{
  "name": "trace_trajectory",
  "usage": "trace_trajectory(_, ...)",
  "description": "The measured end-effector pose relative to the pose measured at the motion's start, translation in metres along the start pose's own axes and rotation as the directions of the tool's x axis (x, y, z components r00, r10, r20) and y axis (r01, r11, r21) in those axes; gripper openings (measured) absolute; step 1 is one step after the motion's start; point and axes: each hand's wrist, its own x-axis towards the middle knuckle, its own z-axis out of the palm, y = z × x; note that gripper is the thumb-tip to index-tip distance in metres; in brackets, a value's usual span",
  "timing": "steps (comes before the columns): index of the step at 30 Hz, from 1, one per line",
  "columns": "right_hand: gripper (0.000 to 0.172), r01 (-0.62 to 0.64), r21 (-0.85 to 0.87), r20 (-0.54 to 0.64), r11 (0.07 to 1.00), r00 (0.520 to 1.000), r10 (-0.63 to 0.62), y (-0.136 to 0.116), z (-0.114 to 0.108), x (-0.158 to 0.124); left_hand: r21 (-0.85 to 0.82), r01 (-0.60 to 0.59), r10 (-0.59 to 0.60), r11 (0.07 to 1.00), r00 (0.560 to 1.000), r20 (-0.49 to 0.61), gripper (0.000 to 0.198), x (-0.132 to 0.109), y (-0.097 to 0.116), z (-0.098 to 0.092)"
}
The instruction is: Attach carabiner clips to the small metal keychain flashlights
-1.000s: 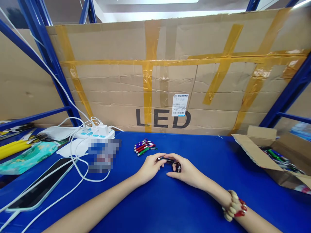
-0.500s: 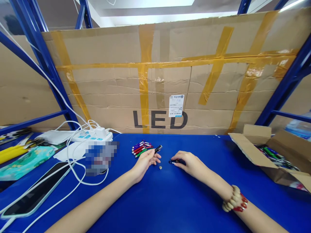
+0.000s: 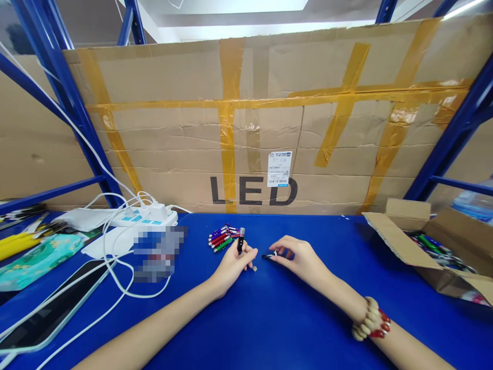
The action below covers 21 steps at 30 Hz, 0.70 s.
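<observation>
My left hand (image 3: pixel 230 268) is closed around a slim black mini flashlight (image 3: pixel 241 240), held upright with its silver end on top. Between the thumb and fingers of my right hand (image 3: pixel 302 256) is a small black cap-like piece (image 3: pixel 266 256) with a bit of silver beside it. A tiny round grey piece (image 3: pixel 254 269), perhaps a button cell, lies on the blue table (image 3: pixel 254 324) just by my left fingertips. Behind my left hand sits a small pile of purple, red and green mini flashlights (image 3: pixel 220 238), partly covered by the hand.
An open cardboard box (image 3: pixel 419 267) of similar coloured pieces stands at the right. On the left are a white power strip (image 3: pixel 144 218), looping white cables (image 3: pixel 133 295), a phone (image 3: pixel 54 303) and a yellow-handled tool (image 3: pixel 17 248). A tall cardboard sheet (image 3: pixel 177 149) closes off the back.
The flashlight in my left hand has turned from slanting to upright, and the fingers have closed round it. My right hand has shifted slightly left with the black piece.
</observation>
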Motion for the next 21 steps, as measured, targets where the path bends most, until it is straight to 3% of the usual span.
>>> trace_trajectory(4, 0.017, 0.073, 0.180, -0.093, 0.981, 0.994, -0.057, -0.014, 0.003, -0.001, 0.103, -0.042, 0.038, 0.994, 0.998, 0.044, 0.033, -0.001, -0.005, 0.000)
trace_trajectory(9, 0.019, -0.025, 0.386, -0.091, 0.922, 0.994, 0.065, -0.026, 0.010, -0.002, 0.237, -0.103, 0.076, 0.966, 0.990, 0.122, 0.028, -0.005, -0.003, -0.001)
trace_trajectory(13, 0.026, -0.135, 0.474, -0.040, 0.870, 0.984, 0.174, -0.028, 0.013, -0.003, 0.138, -0.148, 0.130, 0.979, 0.983, 0.128, 0.029, -0.006, -0.002, 0.000)
trace_trajectory(21, 0.033, -0.200, 0.499, 0.051, 0.843, 0.978, 0.202, -0.031, 0.013, -0.003, -0.013, -0.022, 0.024, 1.000, 0.982, 0.187, 0.043, -0.007, -0.002, 0.007)
